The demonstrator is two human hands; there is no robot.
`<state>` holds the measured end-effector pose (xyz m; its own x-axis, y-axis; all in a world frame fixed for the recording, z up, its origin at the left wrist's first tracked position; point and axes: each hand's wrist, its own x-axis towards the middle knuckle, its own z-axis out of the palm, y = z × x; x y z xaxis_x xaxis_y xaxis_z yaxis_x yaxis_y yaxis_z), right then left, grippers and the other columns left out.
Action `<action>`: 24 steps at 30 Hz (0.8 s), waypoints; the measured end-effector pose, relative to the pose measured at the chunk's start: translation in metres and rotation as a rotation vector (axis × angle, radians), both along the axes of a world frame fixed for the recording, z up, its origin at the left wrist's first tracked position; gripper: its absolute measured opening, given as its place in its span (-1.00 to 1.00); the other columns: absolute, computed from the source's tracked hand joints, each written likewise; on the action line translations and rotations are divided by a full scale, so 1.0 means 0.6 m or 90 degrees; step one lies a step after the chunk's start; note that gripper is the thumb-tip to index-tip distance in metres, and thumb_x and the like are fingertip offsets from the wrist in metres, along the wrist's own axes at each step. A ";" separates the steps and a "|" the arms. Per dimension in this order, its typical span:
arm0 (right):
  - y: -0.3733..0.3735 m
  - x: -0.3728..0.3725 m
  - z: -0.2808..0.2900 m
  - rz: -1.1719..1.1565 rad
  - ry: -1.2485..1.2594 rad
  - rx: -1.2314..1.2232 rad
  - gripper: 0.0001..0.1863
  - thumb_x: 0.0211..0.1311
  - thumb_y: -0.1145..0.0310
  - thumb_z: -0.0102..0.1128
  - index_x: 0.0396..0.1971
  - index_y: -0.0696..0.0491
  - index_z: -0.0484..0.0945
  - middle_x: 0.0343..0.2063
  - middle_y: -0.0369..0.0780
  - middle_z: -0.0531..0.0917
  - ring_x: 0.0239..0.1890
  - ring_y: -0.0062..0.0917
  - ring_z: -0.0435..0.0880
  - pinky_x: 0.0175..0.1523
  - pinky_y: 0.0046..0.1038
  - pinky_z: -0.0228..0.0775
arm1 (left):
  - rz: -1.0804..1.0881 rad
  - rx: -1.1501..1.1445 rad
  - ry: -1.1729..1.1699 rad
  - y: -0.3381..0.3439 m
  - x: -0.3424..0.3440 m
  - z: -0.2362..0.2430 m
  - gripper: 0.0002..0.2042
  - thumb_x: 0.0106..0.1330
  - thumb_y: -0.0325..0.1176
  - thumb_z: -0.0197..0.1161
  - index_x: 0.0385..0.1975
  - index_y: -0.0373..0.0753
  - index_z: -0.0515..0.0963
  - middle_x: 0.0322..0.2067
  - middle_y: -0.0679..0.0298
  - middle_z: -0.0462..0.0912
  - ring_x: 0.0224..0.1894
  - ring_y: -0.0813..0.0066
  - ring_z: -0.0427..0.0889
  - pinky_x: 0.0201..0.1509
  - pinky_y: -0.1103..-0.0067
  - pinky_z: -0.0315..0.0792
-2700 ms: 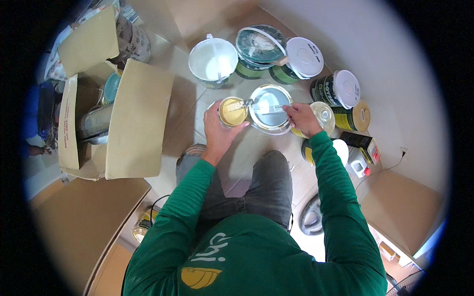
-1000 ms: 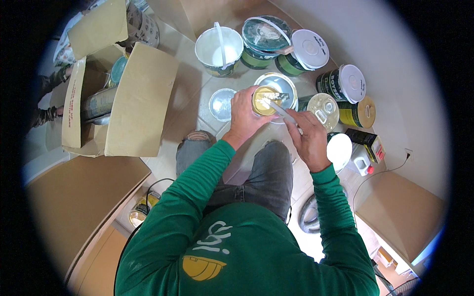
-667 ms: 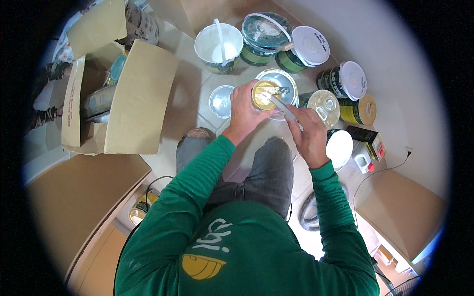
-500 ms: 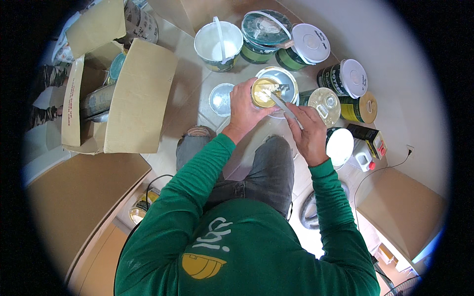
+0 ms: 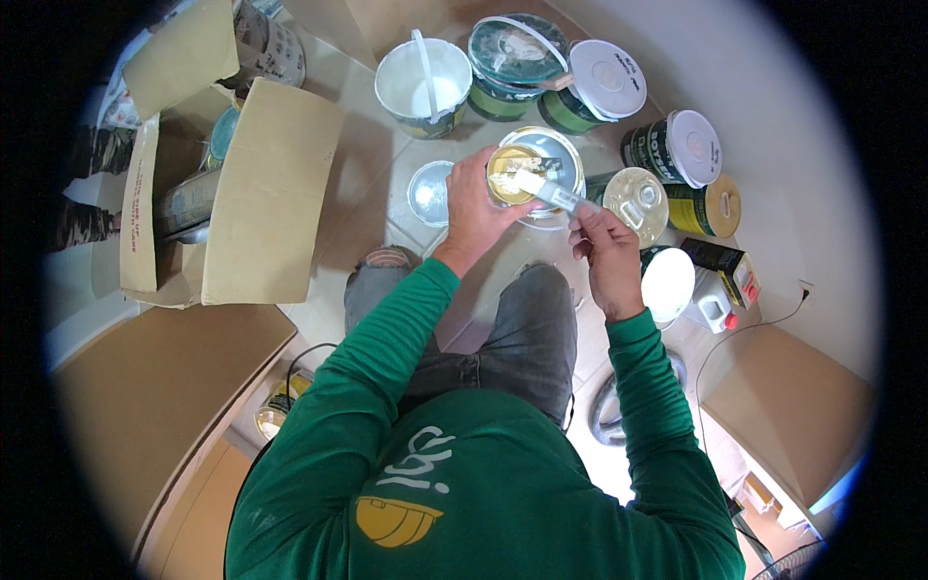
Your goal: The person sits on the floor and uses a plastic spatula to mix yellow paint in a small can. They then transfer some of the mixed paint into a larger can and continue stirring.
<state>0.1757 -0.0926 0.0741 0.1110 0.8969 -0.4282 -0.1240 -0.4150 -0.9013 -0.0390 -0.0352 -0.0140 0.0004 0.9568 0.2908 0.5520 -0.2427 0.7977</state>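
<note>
My left hand (image 5: 472,208) is closed round a small gold can (image 5: 509,164) with creamy white stuff inside. It holds the can over the left side of a wider open can (image 5: 558,153) with a silvery rim. My right hand (image 5: 611,253) pinches the handle end of a flat paintbrush (image 5: 557,195). The brush's pale tip lies at the small can's mouth, its flat side turned up. A clear round lid (image 5: 431,193) lies on the floor left of the cans. My fingers hide part of the small can's side.
An open white bucket (image 5: 423,82), a dark-lidded pail (image 5: 517,53) and a white-lidded pail (image 5: 607,82) stand beyond. Several more cans, including a gold-topped can (image 5: 635,206), line the right. A white jug (image 5: 710,304) stands near a cord (image 5: 749,338). Left is an open cardboard box (image 5: 273,193).
The paintbrush has turned from edge-on to flat side up. My right hand has shifted slightly right and down, its fingers nearer the handle's end. My left hand still holds the small can.
</note>
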 end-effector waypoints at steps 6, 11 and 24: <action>0.011 0.026 0.007 -0.125 0.256 -0.071 -0.78 0.66 0.20 0.29 -0.11 0.05 0.73 -0.34 -0.33 0.73 -0.35 -0.62 0.64 -0.32 -0.55 0.39 | 0.002 0.005 -0.019 -0.010 -0.020 -0.028 0.04 -0.15 -0.07 0.89 0.38 -0.28 0.45 0.14 0.07 0.66 0.22 -0.04 0.58 0.34 0.14 0.43; 0.056 0.053 -0.023 -0.056 0.020 -0.051 -0.74 0.66 0.23 0.27 -0.22 0.09 0.73 -0.41 -0.32 0.71 -0.39 -0.59 0.64 -0.32 -0.53 0.41 | 0.059 -0.012 -0.039 -0.012 -0.044 -0.045 0.05 -0.19 0.01 0.88 0.38 -0.22 0.47 0.16 0.11 0.66 0.21 -0.03 0.57 0.31 0.12 0.42; 0.220 -0.049 -0.297 0.438 -0.750 0.127 -0.71 0.42 0.24 0.22 -0.26 0.15 0.79 -0.22 0.12 0.82 -0.06 0.12 0.80 0.13 0.08 0.65 | 0.092 -0.055 0.026 -0.030 -0.109 -0.024 0.07 -0.08 0.03 0.86 0.44 -0.27 0.42 0.23 0.01 0.59 0.29 -0.08 0.54 0.40 0.10 0.40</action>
